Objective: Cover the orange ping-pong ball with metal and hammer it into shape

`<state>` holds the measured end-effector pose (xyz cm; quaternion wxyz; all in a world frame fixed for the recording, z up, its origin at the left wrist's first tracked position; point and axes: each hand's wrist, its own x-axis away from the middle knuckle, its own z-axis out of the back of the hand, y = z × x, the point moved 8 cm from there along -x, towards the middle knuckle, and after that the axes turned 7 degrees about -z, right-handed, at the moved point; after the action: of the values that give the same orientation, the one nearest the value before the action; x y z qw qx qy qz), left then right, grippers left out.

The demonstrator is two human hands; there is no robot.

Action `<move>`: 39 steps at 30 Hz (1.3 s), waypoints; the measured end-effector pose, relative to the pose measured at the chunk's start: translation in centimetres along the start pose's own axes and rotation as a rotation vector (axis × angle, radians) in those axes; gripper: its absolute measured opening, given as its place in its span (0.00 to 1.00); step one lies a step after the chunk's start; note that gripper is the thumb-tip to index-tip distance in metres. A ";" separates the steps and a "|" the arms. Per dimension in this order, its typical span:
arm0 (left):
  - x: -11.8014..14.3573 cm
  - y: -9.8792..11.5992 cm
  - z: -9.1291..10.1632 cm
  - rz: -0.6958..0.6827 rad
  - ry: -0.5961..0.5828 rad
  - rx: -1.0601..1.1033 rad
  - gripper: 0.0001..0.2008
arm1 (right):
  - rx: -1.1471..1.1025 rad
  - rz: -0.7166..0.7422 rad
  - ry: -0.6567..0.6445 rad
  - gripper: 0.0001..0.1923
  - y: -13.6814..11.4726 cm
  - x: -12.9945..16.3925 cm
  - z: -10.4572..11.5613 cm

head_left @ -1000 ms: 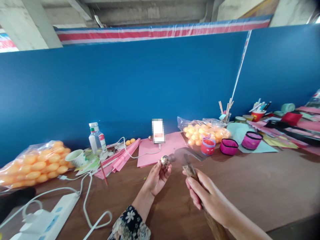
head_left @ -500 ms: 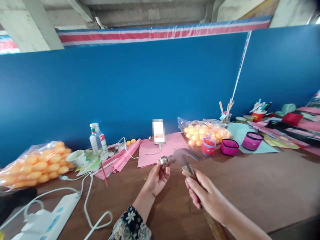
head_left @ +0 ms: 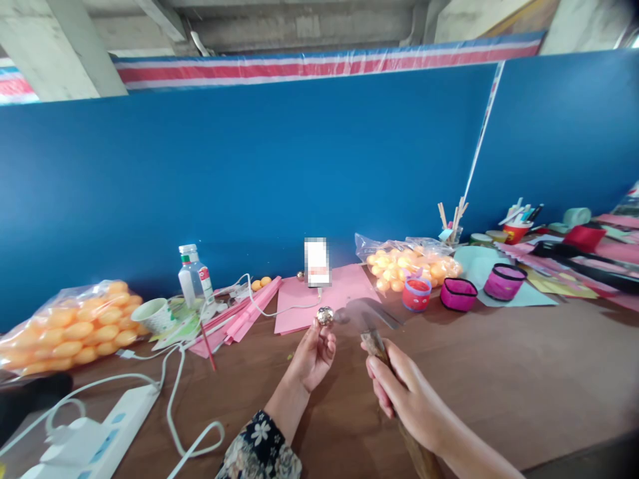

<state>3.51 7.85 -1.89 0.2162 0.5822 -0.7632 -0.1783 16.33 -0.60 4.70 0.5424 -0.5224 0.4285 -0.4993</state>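
Observation:
My left hand (head_left: 310,356) holds up a small shiny silver ball (head_left: 325,315) at its fingertips, above the brown table (head_left: 499,372). My right hand (head_left: 404,392) grips the wooden handle of a hammer (head_left: 372,339). The hammer's metal head (head_left: 362,309) is blurred by motion and sits just right of the ball, almost touching it. A floral sleeve covers my left forearm.
Bags of orange balls (head_left: 64,326) (head_left: 407,261) lie at left and back centre. A water bottle (head_left: 194,278), paper cup (head_left: 154,314), pink paper sheets (head_left: 319,296), a standing phone (head_left: 316,262), small pink and red pots (head_left: 456,293), and a white power strip (head_left: 84,442) with cables surround the hands.
Both hands shifted slightly left. The ball rose a little at my fingertips, and the hammer head keeps moving beside it, staying blurred.

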 end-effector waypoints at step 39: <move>0.0 0.8 0.7 -0.099 0.099 -0.225 0.10 | 1.221 0.138 0.126 0.15 5.7 0.0 23.6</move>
<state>2.53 8.05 -2.09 0.3085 0.5992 -0.6971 -0.2445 40.18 2.45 1.11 0.7482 -0.0582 0.1294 -0.6481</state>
